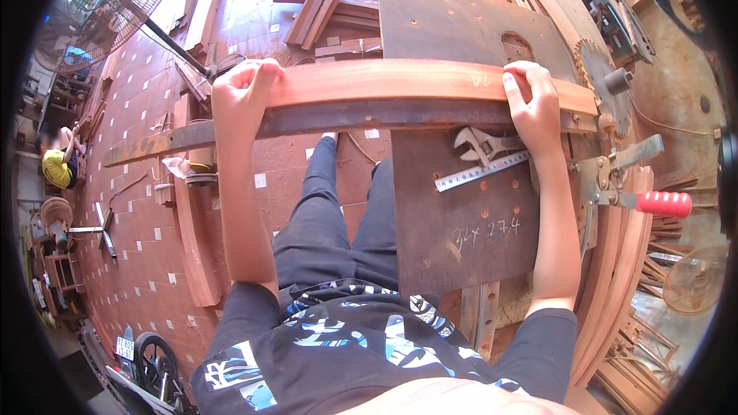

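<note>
A long reddish wooden board (384,81) lies across in front of me along a dark metal rail (338,119). Near its left end my left hand (246,84) is closed around it. Further right my right hand (532,92) grips the board, thumb and fingers pressed together on it. The board's right end comes close to a toothed circular saw blade (590,69). On the dark metal table plate (453,238) below my right hand rest an adjustable wrench (484,146) and a short white ruler or tape strip (469,174).
A toggle clamp with a red handle (663,204) stands at the right. Stacked timber (615,284) lines that side. More wooden pieces (315,11) lie on the tiled floor. A large fan (111,8) stands far left; a person in yellow (58,167) sits beyond it.
</note>
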Demonstrator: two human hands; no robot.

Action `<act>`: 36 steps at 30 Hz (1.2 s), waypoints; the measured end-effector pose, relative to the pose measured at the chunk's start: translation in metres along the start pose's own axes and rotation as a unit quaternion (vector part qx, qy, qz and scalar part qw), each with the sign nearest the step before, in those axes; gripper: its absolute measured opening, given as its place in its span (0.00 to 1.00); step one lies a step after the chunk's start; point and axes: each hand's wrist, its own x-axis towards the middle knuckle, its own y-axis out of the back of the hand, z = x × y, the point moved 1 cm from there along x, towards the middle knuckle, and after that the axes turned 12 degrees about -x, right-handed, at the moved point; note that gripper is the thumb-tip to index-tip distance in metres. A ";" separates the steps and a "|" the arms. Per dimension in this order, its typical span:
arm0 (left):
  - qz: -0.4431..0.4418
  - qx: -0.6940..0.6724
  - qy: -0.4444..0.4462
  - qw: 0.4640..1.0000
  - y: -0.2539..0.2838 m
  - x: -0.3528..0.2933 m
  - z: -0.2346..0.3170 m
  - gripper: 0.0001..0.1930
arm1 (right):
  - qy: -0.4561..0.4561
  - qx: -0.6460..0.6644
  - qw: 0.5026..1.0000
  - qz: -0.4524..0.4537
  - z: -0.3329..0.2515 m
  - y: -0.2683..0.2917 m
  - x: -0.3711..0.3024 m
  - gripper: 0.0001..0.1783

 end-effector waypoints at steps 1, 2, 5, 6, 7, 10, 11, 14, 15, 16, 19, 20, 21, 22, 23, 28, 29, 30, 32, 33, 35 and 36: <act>0.002 0.009 -0.007 1.000 0.000 0.001 -0.001 0.29 | -0.006 0.000 1.000 -0.004 -0.001 0.001 0.001 0.08; 0.004 0.018 -0.013 1.000 -0.001 0.002 -0.003 0.30 | -0.002 -0.002 1.000 -0.002 -0.001 0.000 0.001 0.08; 0.012 0.050 -0.010 0.999 0.000 0.006 -0.008 0.34 | -0.007 0.002 1.000 0.000 0.000 -0.002 -0.001 0.09; 0.012 0.062 -0.007 0.998 -0.001 0.007 -0.008 0.35 | -0.007 0.006 1.000 -0.002 0.001 -0.002 -0.001 0.09; 0.021 0.071 -0.013 0.997 0.000 0.009 -0.012 0.35 | -0.006 0.009 1.000 -0.004 0.001 -0.002 0.000 0.09; 0.029 0.074 0.012 0.997 -0.005 0.009 -0.002 0.35 | -0.003 0.010 1.000 -0.008 0.003 -0.002 0.001 0.09; 0.028 0.097 0.030 0.994 -0.003 0.009 -0.002 0.36 | -0.002 0.011 1.000 -0.008 0.002 -0.002 0.001 0.09; 0.026 0.114 0.049 0.992 -0.003 0.013 -0.001 0.37 | -0.002 0.010 1.000 -0.009 0.004 -0.002 0.002 0.10; 0.026 0.119 0.044 0.992 -0.002 0.015 -0.002 0.38 | -0.003 0.007 1.000 -0.008 0.003 -0.001 0.002 0.10; 0.026 0.124 0.039 0.991 0.000 0.018 -0.004 0.39 | -0.004 0.004 1.000 -0.008 0.003 0.000 0.002 0.11; 0.035 0.134 0.037 0.990 -0.002 0.020 -0.006 0.40 | -0.004 0.006 1.000 -0.008 0.006 -0.004 0.003 0.12; 0.039 0.138 0.037 0.989 -0.004 0.020 -0.004 0.40 | -0.004 0.004 1.000 -0.005 0.007 -0.004 0.003 0.12; 0.032 0.141 0.036 0.989 -0.005 0.022 -0.003 0.40 | 0.001 0.002 1.000 -0.004 0.008 -0.004 0.003 0.13; 0.024 0.144 0.034 0.989 -0.005 0.024 -0.003 0.40 | -0.003 0.006 1.000 -0.005 0.007 -0.003 0.003 0.13; 0.017 0.148 0.032 0.988 -0.004 0.025 -0.003 0.40 | -0.006 0.010 1.000 -0.004 0.006 -0.003 0.003 0.13; 0.005 0.153 0.010 0.988 -0.003 0.031 -0.010 0.40 | 0.018 -0.007 1.000 0.019 0.008 -0.007 0.004 0.13; -0.001 0.161 0.002 0.987 -0.004 0.032 -0.009 0.40 | 0.007 0.005 1.000 0.012 0.008 -0.006 0.005 0.13; -0.006 0.168 -0.007 0.986 -0.004 0.032 -0.008 0.41 | 0.007 0.003 1.000 0.014 0.008 -0.006 0.005 0.13; -0.008 0.173 -0.021 0.985 -0.007 0.034 -0.007 0.41 | 0.008 -0.002 1.000 0.020 0.009 -0.006 0.004 0.13; -0.009 0.175 -0.028 0.984 -0.008 0.036 -0.007 0.41 | 0.004 -0.006 1.000 0.012 0.010 -0.006 0.005 0.13; -0.015 0.192 -0.028 0.981 -0.007 0.039 -0.007 0.42 | 0.023 -0.026 0.999 0.036 0.012 -0.009 0.005 0.14; -0.018 0.200 -0.028 0.979 -0.006 0.040 -0.008 0.42 | 0.032 -0.036 0.998 0.048 0.013 -0.011 0.005 0.14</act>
